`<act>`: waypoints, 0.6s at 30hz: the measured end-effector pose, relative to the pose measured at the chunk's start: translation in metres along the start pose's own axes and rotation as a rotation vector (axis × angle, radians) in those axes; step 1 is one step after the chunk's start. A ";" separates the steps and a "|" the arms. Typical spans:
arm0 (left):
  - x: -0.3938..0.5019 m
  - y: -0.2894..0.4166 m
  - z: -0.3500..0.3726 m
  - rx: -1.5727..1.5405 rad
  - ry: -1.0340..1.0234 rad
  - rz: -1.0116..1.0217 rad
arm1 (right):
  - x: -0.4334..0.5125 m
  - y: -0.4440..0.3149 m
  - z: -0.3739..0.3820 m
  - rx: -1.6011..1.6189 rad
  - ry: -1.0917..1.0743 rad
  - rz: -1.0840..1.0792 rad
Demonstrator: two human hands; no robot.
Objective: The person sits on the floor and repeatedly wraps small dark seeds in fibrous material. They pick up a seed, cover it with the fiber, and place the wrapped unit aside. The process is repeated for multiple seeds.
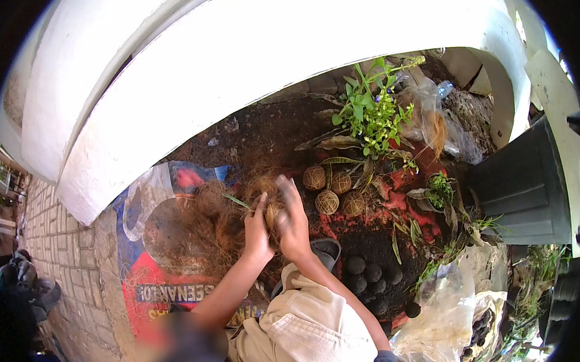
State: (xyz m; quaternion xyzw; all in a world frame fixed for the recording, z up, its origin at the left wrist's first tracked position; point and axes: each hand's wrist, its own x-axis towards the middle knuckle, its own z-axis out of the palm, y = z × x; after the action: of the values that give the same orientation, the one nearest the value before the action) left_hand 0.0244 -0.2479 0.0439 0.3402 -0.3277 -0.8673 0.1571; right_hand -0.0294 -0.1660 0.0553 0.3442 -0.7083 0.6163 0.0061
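Observation:
My left hand (258,234) and my right hand (294,225) clasp a bundle of brown coconut fibre (273,212) between them. Part of the bundle is hidden by the palms, and the right fingers are blurred. A thin green leaf (237,201) sticks out at the bundle's left side. Loose coconut fibre (223,228) lies in a heap beside my left hand, partly over a round flat board or lid (162,232). To the right of my hands sit several fibre balls wound with pale string (327,202). Several dark, soil-like balls (372,273) lie nearer to me, on dark soil.
A red and blue printed sheet (143,282) bearing writing covers the ground. White curved panels (283,48) stand across the far side. A leafy plant (375,112) lies or grows beyond the balls. At the right are a dark plastic pot (521,188) and a clear plastic bag (435,316).

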 end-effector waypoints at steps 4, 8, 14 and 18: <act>-0.006 -0.006 -0.005 -0.285 -0.183 -0.197 | -0.001 0.003 -0.009 -0.151 -0.075 -0.332; -0.004 -0.011 -0.005 -0.160 -0.077 -0.185 | 0.004 -0.005 -0.004 0.017 0.045 0.023; -0.010 -0.004 -0.002 -0.104 -0.231 -0.053 | 0.006 -0.022 -0.020 -0.245 -0.063 -0.431; -0.018 0.004 -0.001 -0.073 -0.087 -0.064 | 0.007 -0.013 -0.019 0.007 0.079 -0.171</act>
State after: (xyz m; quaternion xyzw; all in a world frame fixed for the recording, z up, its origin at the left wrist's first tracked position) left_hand 0.0378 -0.2420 0.0547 0.3067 -0.2915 -0.8971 0.1273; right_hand -0.0368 -0.1525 0.0742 0.3791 -0.6732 0.6292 0.0853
